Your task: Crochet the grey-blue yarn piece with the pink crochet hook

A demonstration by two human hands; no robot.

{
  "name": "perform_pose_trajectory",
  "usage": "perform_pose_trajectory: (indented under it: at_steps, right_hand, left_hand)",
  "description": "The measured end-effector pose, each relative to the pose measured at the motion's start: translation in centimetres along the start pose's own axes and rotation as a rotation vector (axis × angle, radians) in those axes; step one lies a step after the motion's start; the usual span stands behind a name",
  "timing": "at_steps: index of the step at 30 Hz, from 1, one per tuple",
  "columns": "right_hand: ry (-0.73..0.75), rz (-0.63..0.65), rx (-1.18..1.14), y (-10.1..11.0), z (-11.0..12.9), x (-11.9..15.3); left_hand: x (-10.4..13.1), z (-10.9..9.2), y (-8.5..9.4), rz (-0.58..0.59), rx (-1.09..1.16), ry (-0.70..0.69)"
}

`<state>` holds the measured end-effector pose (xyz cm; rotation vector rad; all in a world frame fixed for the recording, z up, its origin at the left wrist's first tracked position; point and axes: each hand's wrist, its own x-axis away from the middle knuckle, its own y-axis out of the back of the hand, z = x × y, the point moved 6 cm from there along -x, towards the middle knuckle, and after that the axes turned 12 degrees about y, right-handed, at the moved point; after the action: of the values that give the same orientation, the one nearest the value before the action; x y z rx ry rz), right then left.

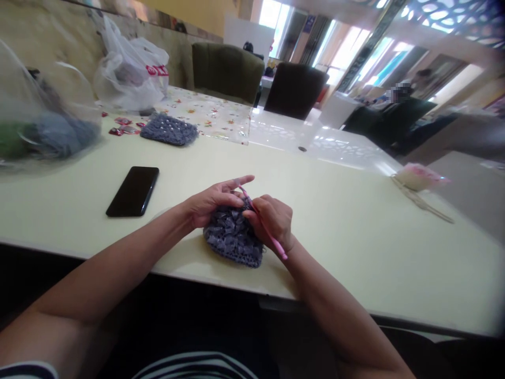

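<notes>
A blue-grey crocheted piece (232, 237) with a raised, textured pattern hangs between my hands near the table's front edge. My left hand (216, 202) is closed on its upper left edge, thumb on top, with the index finger stretched out to the right. Yarn seems to loop round that finger. In my right hand (274, 218) is a pink crochet hook (279, 247), its handle end pointing down toward my wrist. The hook's tip end meets the work's top edge beside my left fingertips. My right thumb also touches the piece.
A black phone (133, 191) lies left on the pale table (335, 221). Behind it are another crocheted piece (169, 129), small red packets (123, 126), a white plastic bag (128, 73) and a clear bag of yarn (59, 131). A wrapped pink flower (420, 176) lies far right. Chairs (228, 73) stand beyond.
</notes>
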<state>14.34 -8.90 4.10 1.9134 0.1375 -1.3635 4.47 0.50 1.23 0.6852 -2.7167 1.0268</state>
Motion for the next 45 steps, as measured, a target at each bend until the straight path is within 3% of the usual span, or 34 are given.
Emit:
perform_pose_trajectory:
  at_steps: [8,14,17,25,29,34,38,45]
  right_hand:
    - [-0.124,-0.014,-0.232,0.7,-1.1,-0.5]
    - [-0.406,-0.023,-0.555,0.9,-2.5,-0.3]
    - [-0.484,-0.041,-0.608,0.6,-2.9,0.0]
    - [-0.263,0.073,-0.39,-0.3,-2.3,-0.5]
    - [-0.32,-0.007,-0.433,0.3,-2.6,-0.6]
    - [-0.439,-0.019,-0.479,0.6,-3.3,-0.5]
    - [-0.477,0.081,-0.571,0.5,-4.0,-0.4]
    - [-0.417,0.27,-0.657,0.7,-4.3,-1.0]
  left_hand:
    - [0.2,-1.7,1.7,-0.041,-0.125,-0.123]
    - [0.2,-1.7,1.6,-0.064,-0.161,-0.128]
    - [-0.1,-1.2,1.3,-0.046,-0.156,-0.115]
    - [-0.6,0.2,0.6,-0.025,-0.215,-0.1]
    - [-0.5,-0.6,1.1,0.011,-0.385,-0.131]
    - [0.0,-2.1,2.2,-0.062,-0.629,-0.169]
    - [0.4,-2.7,2.3,-0.109,-0.571,-0.199]
    - [0.7,-2.7,2.1,-0.19,-0.496,-0.245]
